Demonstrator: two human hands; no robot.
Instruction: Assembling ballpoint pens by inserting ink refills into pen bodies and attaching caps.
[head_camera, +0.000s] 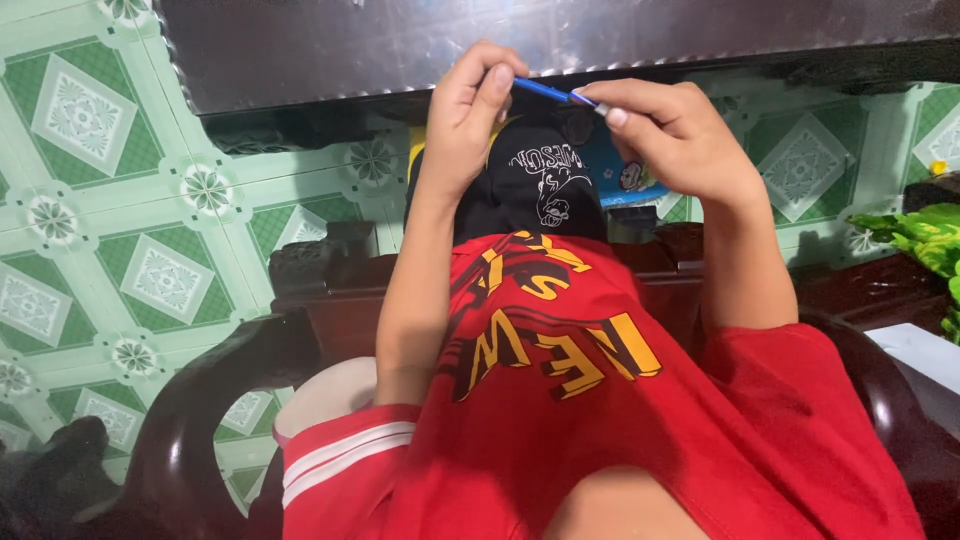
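Head view, looking down the front of a seated person in a red short-sleeved shirt (600, 420) with yellow lettering. At the left of the frame lies a floor of green and white patterned tiles (120, 200), with the dark curved arm of a carved wooden chair (200, 400) at lower left. Moving toward the centre, the left hand (470, 110) is raised in the upper middle of the frame, fingers curled narrowly, pinching one end of a thin blue pen-like stick (545, 90). Just to the right, the right hand (670, 130) closes thumb and forefinger on the stick's other end, where a small pale tip shows, so the stick spans the gap between both hands. Below the hands, black cloth with a white printed design (540, 180) covers the lap. Across the top runs a dark shiny tabletop with a beaded edge (560, 35). At the far right sit green leaves (925, 240). As a judgement, the work on the stick seems at an early or middle stage: both ends are gripped, and whether a cap is coming off or going on cannot be told.
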